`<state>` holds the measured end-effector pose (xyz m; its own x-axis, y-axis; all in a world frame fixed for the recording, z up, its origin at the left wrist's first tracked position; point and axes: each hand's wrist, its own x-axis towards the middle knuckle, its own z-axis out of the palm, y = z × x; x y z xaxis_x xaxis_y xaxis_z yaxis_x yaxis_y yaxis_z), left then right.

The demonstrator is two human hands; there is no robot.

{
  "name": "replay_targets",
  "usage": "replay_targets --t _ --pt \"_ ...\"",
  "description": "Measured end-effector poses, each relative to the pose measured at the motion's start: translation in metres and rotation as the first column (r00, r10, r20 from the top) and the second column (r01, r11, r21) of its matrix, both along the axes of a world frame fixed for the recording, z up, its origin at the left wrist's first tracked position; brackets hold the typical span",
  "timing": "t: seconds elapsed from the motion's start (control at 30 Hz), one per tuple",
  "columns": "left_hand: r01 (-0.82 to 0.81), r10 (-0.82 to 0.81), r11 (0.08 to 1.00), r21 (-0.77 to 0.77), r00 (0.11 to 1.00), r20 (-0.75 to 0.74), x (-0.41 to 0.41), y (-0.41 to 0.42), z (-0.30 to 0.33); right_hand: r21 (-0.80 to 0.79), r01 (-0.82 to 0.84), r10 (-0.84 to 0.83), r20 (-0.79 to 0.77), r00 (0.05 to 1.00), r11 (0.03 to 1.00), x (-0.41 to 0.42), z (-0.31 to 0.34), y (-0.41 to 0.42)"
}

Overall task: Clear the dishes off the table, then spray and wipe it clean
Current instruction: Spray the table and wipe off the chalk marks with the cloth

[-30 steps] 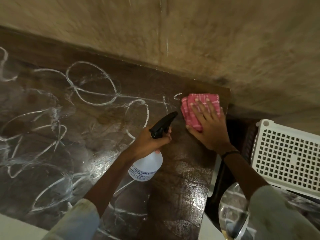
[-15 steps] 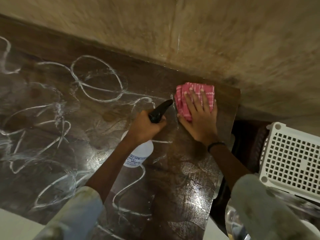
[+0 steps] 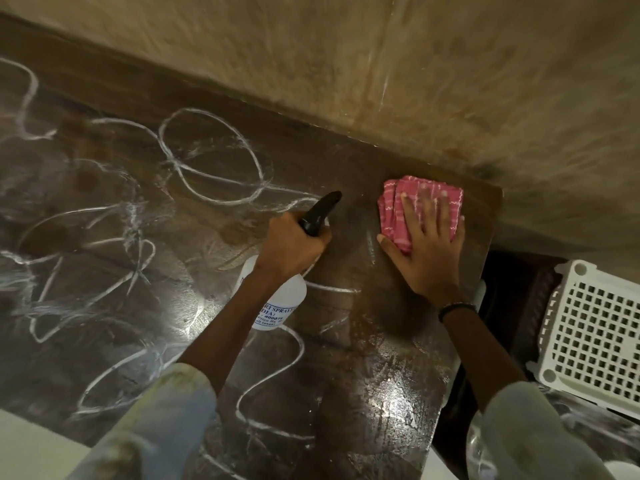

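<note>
A dark wooden table point(image 3: 104, 278) streaked with white looping lines fills the left and middle of the head view. My left hand point(image 3: 292, 245) grips the black trigger head of a white spray bottle point(image 3: 277, 303), which is held just above the table. My right hand point(image 3: 427, 247) presses flat, fingers spread, on a folded pink checked cloth point(image 3: 391, 206) near the table's far right corner. The wiped strip by the right edge looks wet and shiny.
A tan wall point(image 3: 381, 81) runs along the table's far side. A white perforated plastic basket point(image 3: 595, 341) stands to the right, past a dark gap beside the table. Something glassy or shiny shows at the bottom right corner.
My right hand has slid the pink cloth along the far right corner, first leftward and then back right. My left hand with the bottle has drawn a little away from the cloth.
</note>
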<state>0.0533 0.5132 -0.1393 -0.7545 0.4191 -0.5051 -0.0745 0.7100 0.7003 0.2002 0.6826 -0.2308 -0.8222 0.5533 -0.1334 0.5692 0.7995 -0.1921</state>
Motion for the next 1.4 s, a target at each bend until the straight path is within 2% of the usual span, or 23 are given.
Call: replay_targets --t 0.13,0.23,0.37,0.43,0.5,0.63,0.77,0.83,0.97,1.1,1.17,1.23,1.33,1.4 --pt "0.020 -0.020 1.000 -0.006 1.000 -0.008 -0.014 -0.009 0.002 -0.058 0.125 -0.123 0.023 0.992 0.991 -0.041 0.002 0.003" --pt "0.016 -0.015 1.000 -0.012 0.999 0.041 -0.023 -0.018 0.000 -0.085 0.116 -0.114 0.029 0.993 0.990 -0.086 0.002 -0.005" --pt "0.010 -0.008 0.999 -0.030 0.999 0.044 -0.031 -0.032 -0.002 -0.032 -0.125 0.126 0.021 0.992 0.992 -0.109 -0.001 -0.030" --pt "-0.015 0.017 1.000 -0.021 0.998 0.062 -0.035 -0.037 -0.004 -0.011 -0.259 0.259 0.015 0.966 0.966 -0.089 -0.001 -0.033" --pt "-0.042 0.043 0.999 -0.013 0.995 0.085 -0.038 -0.041 -0.004 -0.001 -0.323 0.323 0.023 0.946 0.946 -0.060 0.000 -0.025" --pt "-0.040 0.040 0.999 -0.002 0.995 0.091 -0.040 -0.043 -0.006 0.005 -0.222 0.221 0.047 0.974 0.975 -0.043 0.005 -0.001" --pt "-0.067 0.064 0.997 0.033 0.993 0.095 -0.041 -0.046 -0.008 -0.015 -0.045 0.045 0.022 0.999 0.999 -0.097 0.002 -0.006" --pt "-0.105 0.100 0.993 0.047 0.990 0.094 -0.042 -0.048 -0.009 -0.048 -0.008 0.008 0.014 1.000 0.999 -0.125 -0.002 -0.022" --pt "-0.131 0.127 0.990 0.051 0.989 0.075 -0.042 -0.051 -0.005 0.004 -0.176 0.176 -0.004 0.984 0.984 -0.140 -0.006 -0.054" --pt "-0.107 0.105 0.994 0.024 0.992 0.070 -0.044 -0.051 -0.006 0.027 -0.375 0.375 0.007 0.927 0.927 -0.090 -0.002 -0.042" --pt "-0.108 0.106 0.994 0.020 0.992 0.073 -0.045 -0.051 -0.007 0.019 -0.317 0.316 0.018 0.948 0.948 -0.073 0.002 -0.028" --pt "-0.105 0.102 0.994 0.025 0.992 0.077 -0.045 -0.052 -0.008 0.018 -0.189 0.189 0.013 0.982 0.982 -0.081 0.002 -0.024" --pt "-0.098 0.094 0.994 0.049 0.992 0.079 -0.044 -0.055 -0.008 -0.019 -0.033 0.032 -0.024 0.999 0.999 -0.123 0.001 -0.035" --pt "-0.099 0.094 0.994 0.055 0.993 0.075 -0.044 -0.057 -0.008 -0.053 -0.006 0.005 -0.022 1.000 0.999 -0.153 -0.002 -0.047"
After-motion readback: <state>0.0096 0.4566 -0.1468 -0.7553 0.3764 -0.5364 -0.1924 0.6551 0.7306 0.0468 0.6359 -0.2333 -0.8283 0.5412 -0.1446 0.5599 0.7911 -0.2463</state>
